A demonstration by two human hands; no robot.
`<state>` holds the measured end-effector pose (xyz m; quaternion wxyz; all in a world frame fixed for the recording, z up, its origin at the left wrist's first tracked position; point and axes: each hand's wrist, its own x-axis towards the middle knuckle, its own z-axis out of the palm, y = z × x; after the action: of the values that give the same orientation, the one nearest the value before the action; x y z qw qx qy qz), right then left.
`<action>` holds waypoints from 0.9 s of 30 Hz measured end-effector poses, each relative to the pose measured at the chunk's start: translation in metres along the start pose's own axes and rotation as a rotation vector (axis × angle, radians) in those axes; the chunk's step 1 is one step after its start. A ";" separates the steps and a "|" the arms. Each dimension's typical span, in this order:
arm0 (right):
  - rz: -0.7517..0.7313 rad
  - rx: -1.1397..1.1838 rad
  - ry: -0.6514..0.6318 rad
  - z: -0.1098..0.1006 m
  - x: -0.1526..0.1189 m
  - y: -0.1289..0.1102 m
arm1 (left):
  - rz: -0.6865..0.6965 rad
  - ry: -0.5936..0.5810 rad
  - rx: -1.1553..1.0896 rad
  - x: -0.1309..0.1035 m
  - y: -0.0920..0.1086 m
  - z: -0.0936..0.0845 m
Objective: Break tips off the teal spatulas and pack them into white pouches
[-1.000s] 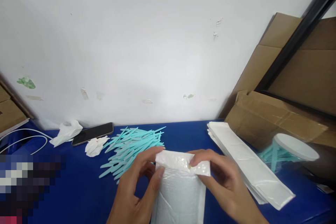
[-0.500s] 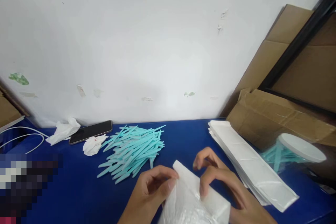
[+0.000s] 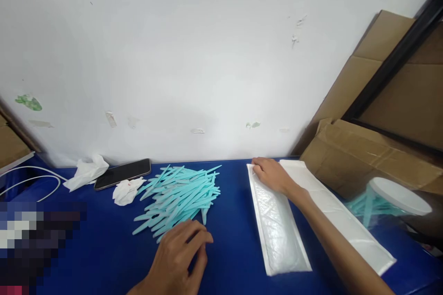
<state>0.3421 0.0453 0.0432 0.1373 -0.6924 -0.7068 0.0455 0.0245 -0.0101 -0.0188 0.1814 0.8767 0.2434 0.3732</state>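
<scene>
My right hand (image 3: 272, 174) is at the far end of a white padded envelope (image 3: 278, 230), its fingers bent over the top edge. The envelope lies lengthwise on the blue tabletop, its glossy bubble-textured side facing up. Close beside it on the right lie more white padded envelopes (image 3: 342, 221), partly covered by my right forearm. My left hand (image 3: 182, 256) is over the near edge of a pile of slim, tapered turquoise plastic sticks (image 3: 183, 196). Its fingers are bent, the thumb stands apart from them, and nothing shows in its grasp.
A dark phone (image 3: 122, 174) lies near the wall between crumpled white tissues (image 3: 126, 191). On the right stands a clear tub with a white lid (image 3: 399, 196), holding more turquoise sticks. Cardboard boxes (image 3: 374, 147) line the right side. A white cable (image 3: 44, 173) curves at far left.
Both hands were at the envelope's opening near me. Now the envelope lies flat beside the others, with my right hand at its far end. My left hand has let go and moved left.
</scene>
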 end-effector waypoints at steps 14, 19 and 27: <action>-0.181 -0.039 -0.221 0.020 0.032 -0.033 | -0.403 -0.161 0.808 0.047 -0.033 -0.034; -0.276 0.029 -0.212 0.004 0.039 -0.057 | -0.551 -0.562 0.789 0.089 -0.023 -0.046; -0.320 0.081 -0.206 -0.003 0.038 -0.051 | -0.562 -0.770 0.692 0.110 -0.024 -0.045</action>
<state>0.2935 0.0806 0.0641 0.0976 -0.5569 -0.8157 0.1224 0.0502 0.0772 0.0611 0.0520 0.8592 0.4907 -0.1354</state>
